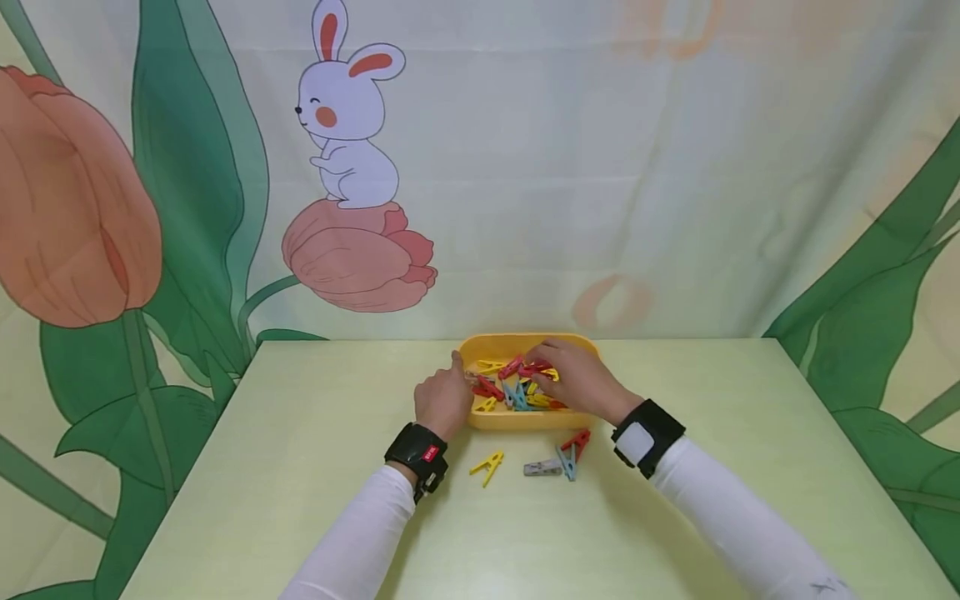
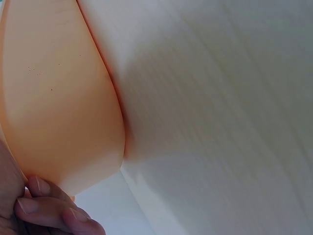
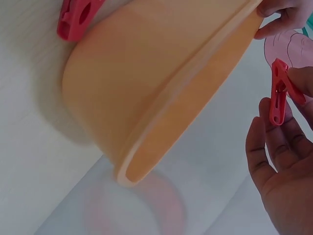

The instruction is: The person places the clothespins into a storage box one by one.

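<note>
Several yellow, red, pink and blue clothespins lie inside a yellow-orange plastic tub (image 1: 528,423) in the head view. My left hand (image 1: 444,400) grips the tub's left end at the rim, and its fingertips (image 2: 46,208) show beside the wall in the left wrist view. Over the tub's right side is my right hand (image 1: 583,379). Between thumb and fingers it pinches a red clothespin (image 3: 279,90), seen beyond the rim in the right wrist view.
On the pale table (image 1: 315,467), in front of the tub, lie a yellow clothespin (image 1: 489,467), a grey clothespin (image 1: 542,468), a blue clothespin (image 1: 567,463) and a red clothespin (image 1: 577,442). A printed curtain (image 1: 510,167) hangs behind the table's far edge, close to the tub.
</note>
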{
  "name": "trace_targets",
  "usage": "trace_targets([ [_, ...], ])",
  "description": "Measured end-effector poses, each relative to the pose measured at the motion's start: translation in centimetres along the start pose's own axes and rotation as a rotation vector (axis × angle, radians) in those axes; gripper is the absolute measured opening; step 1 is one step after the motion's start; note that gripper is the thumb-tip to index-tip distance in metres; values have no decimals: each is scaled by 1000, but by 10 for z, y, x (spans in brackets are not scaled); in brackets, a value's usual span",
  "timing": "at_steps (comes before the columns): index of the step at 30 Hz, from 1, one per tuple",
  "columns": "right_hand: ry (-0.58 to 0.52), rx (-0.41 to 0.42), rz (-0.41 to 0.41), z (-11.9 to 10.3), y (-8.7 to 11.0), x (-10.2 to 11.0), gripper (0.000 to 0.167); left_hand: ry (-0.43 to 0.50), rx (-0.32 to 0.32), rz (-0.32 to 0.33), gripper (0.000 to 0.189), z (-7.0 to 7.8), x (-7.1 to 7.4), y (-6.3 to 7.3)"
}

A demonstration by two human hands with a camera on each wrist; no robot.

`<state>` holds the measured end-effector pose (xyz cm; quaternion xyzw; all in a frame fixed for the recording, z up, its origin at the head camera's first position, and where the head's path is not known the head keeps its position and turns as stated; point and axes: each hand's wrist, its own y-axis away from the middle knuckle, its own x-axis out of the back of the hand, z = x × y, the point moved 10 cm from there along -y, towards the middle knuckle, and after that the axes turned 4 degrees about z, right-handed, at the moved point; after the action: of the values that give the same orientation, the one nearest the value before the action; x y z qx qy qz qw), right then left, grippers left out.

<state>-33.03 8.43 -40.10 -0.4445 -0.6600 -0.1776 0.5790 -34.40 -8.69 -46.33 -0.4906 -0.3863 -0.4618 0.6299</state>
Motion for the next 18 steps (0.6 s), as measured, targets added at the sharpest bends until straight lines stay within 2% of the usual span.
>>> trace_targets([
  [9, -23, 0, -4, -5, -11, -7, 28, 17, 16, 1, 53, -4, 1, 3],
  [18, -29, -21, 17, -2, -15, -5, 26, 28, 16, -11, 57, -2, -1, 1],
])
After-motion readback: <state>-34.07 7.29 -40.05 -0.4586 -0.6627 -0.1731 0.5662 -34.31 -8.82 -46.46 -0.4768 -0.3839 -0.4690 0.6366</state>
